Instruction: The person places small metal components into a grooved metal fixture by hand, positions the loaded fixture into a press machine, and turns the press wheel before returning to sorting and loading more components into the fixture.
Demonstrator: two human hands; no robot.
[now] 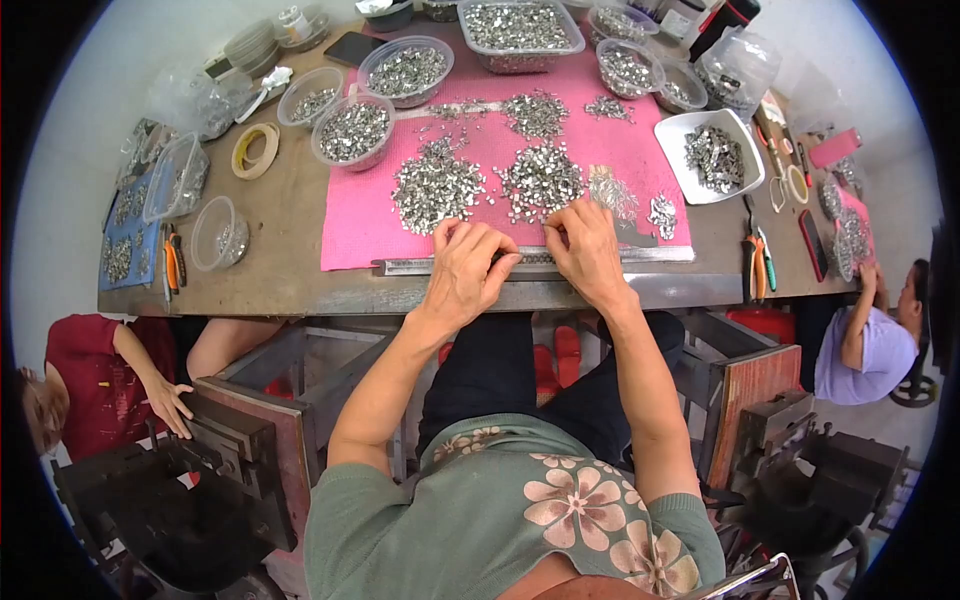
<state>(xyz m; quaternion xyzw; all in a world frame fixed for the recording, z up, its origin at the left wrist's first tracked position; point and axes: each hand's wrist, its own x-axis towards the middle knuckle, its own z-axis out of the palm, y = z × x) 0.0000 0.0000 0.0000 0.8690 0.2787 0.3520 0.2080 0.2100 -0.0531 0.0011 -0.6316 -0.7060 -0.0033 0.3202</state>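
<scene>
A long metal rail (650, 256) lies along the front edge of a pink mat (350, 225) on the wooden table (290, 270). My left hand (468, 268) rests curled over the rail near its middle, fingertips pressing on it. Just to its right, my right hand (588, 250) pinches small silver metal pieces against the same rail. Behind the hands lie two heaps of small silver parts (437, 186) (541, 178) on the mat. What sits between the fingers is too small to make out.
Clear plastic tubs of silver parts (352, 131) (519, 30) ring the mat, with a white square dish (712, 155) at right. A tape roll (255, 150) and pliers (757, 255) lie on the table. One person sits at left (90, 375), another at right (870, 340). Black presses (215, 470) flank my knees.
</scene>
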